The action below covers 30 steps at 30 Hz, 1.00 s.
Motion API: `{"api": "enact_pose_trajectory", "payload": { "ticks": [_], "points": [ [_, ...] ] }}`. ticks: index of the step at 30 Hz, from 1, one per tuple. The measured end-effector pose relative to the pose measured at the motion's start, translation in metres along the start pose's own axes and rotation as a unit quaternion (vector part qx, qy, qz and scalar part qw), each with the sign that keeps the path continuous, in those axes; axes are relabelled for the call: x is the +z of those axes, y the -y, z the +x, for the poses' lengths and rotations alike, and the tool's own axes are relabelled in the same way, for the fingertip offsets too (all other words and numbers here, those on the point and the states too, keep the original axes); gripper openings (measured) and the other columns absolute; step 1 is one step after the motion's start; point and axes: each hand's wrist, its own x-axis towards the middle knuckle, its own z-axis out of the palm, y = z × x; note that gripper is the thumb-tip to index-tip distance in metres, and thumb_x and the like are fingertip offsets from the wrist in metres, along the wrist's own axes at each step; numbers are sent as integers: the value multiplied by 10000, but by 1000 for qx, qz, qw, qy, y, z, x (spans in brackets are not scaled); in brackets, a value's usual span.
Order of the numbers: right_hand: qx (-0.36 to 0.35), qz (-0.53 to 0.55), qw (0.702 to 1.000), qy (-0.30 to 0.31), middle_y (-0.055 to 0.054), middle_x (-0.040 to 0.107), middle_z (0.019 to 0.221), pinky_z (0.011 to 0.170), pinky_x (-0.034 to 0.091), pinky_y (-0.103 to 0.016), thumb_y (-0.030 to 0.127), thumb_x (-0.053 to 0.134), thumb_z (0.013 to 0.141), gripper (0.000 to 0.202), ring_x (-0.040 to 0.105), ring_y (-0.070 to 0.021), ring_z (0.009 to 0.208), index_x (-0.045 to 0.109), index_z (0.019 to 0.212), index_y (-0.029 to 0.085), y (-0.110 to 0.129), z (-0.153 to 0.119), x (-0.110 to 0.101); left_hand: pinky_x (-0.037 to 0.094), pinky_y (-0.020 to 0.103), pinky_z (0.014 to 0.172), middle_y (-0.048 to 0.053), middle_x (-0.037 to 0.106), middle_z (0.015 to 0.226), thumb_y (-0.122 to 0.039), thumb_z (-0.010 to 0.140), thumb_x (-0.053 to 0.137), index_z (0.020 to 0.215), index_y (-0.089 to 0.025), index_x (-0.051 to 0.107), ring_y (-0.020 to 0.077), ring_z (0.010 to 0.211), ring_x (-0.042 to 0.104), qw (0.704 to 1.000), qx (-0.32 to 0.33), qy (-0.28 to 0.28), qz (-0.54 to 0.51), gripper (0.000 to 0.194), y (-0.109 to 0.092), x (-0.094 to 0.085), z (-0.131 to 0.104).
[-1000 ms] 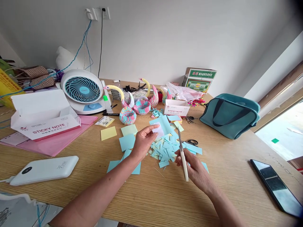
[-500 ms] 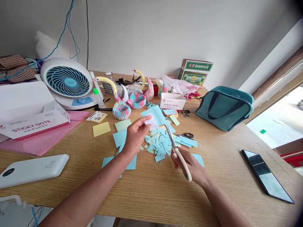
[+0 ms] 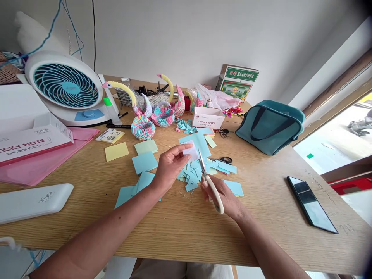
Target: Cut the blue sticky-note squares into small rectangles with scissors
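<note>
Between thumb and fingers, my left hand (image 3: 171, 164) pinches a small white piece of paper (image 3: 190, 152) above the wooden table. My right hand (image 3: 219, 193) grips white-handled scissors (image 3: 210, 182), blades pointing up and away, their tips close to the paper's right edge. Whether the blades touch the paper I cannot tell. Under both hands lies a heap of cut light-blue paper pieces (image 3: 192, 172). Larger blue sheets (image 3: 144, 162) lie left of my left hand, and another blue sheet (image 3: 202, 141) is behind the white paper. A black-handled pair of scissors (image 3: 226, 159) rests beyond the heap.
Folded-paper swans (image 3: 143, 127) and a sticky note box (image 3: 208, 117) stand farther back. To the left are a fan (image 3: 69, 89), a larger sticky note box (image 3: 35, 141) and a white power bank (image 3: 37, 203). A teal bag (image 3: 270, 126) and phone (image 3: 312, 205) occupy the right.
The view has shifted, so most things sit farther left and higher. The scissors' tips have come nearer to the white paper, and both hands keep their holds.
</note>
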Motion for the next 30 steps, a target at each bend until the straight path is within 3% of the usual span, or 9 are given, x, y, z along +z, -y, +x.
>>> {"api": "enact_pose_trajectory", "payload": {
  "ticks": [8,17,30],
  "points": [
    [-8,-16,1000,-8,14,518,645,622,403,-274,631,449,951,494,469,-145,630,440,687,214,-4,1,1,525,248,708,25,736,857,-196,740,753,1052,-174,783,113,709,590,1000,-9,6,-24,315,-2,2,-1],
    [-1,-5,1000,-5,14,499,631,589,369,-272,667,439,942,520,465,-145,616,425,678,219,-2,0,2,537,254,714,38,750,900,-197,737,758,1060,-172,782,124,740,611,1000,-7,10,-23,325,-4,2,0],
    [3,-25,1000,-13,25,497,601,573,334,-274,691,440,940,548,433,-124,575,408,677,212,-4,1,2,447,223,632,13,693,815,-193,751,749,1064,-178,787,94,671,513,1000,-7,2,-1,316,-2,0,0]
  ]
}}
